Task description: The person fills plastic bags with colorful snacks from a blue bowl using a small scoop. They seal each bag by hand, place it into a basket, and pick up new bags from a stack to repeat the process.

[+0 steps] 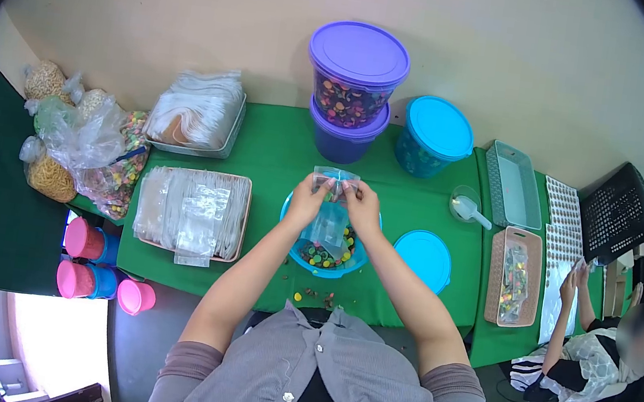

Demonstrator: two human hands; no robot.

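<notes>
Centrally, L hand (306,201) & R hand (363,208), fingers of both pinching clear bag (328,226) nr top, bag hanging over blue tub (329,273), multicol. pcs (322,258) in tub, blue lid (421,260) on grn cloth (411,205) to R.

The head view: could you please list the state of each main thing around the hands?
Clear plastic bag: held by left hand and right hand; opening unclear
Round blue plastic basin: uncovered, containing multicoloured pieces
Stacked purple-lidded tubs: closed
Cylindrical blue plastic tub: closed
Round flat blue lid: lying on green table
</notes>
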